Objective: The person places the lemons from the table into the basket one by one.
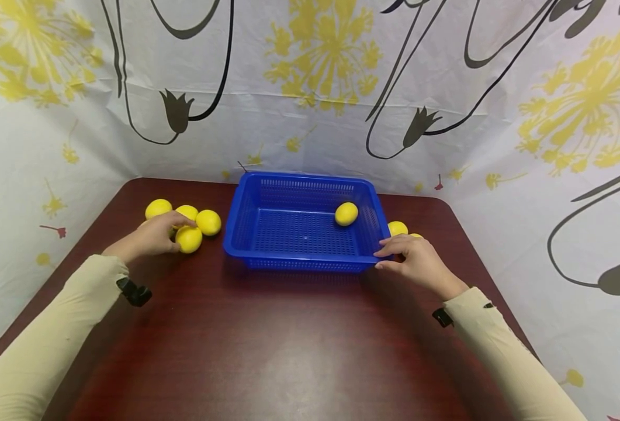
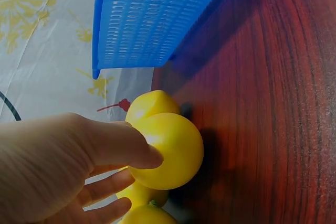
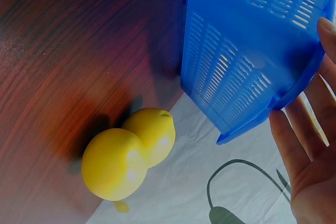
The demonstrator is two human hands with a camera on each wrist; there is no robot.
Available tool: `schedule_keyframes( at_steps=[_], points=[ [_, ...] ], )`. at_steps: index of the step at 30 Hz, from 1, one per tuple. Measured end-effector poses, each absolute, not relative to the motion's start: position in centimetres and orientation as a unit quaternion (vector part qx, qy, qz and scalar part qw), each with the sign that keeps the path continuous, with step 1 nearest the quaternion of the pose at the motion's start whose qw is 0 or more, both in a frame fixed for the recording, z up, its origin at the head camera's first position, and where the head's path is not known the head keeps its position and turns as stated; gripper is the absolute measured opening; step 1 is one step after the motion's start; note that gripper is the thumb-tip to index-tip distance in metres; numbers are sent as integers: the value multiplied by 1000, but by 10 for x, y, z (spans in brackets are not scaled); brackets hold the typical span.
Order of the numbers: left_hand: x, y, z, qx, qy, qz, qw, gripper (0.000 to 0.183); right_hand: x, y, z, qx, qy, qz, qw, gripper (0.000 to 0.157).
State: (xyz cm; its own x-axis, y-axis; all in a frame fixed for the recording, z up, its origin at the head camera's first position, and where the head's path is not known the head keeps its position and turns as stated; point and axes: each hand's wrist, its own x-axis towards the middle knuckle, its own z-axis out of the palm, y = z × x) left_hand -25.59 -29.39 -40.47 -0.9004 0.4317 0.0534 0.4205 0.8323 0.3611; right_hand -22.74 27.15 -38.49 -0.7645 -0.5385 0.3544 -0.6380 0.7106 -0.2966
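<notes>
At the left of the head view my left hand pinches a lemon between thumb and fingers. Several other lemons lie against or close to it, one of them the lemon nearest the basket. In the left wrist view the thumb presses on the held lemon; part of the fingers is hidden. My right hand grips the front right corner of a blue plastic basket, fingers on its rim and thumb at the front. Inside the basket, toward the right, sits a single lemon.
Two lemons lie on the table right of the basket, partly behind my right hand in the head view. The dark red wooden table stretches toward me. A white flower-printed cloth hangs behind it and at both sides.
</notes>
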Motion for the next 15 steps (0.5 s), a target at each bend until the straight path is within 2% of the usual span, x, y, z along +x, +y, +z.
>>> schedule_keyframes(
  at_steps=[15],
  points=[
    [-252,-288,-409,223,961,162,20,59,-226,273,-386,317,-917,212,118,21]
  ],
)
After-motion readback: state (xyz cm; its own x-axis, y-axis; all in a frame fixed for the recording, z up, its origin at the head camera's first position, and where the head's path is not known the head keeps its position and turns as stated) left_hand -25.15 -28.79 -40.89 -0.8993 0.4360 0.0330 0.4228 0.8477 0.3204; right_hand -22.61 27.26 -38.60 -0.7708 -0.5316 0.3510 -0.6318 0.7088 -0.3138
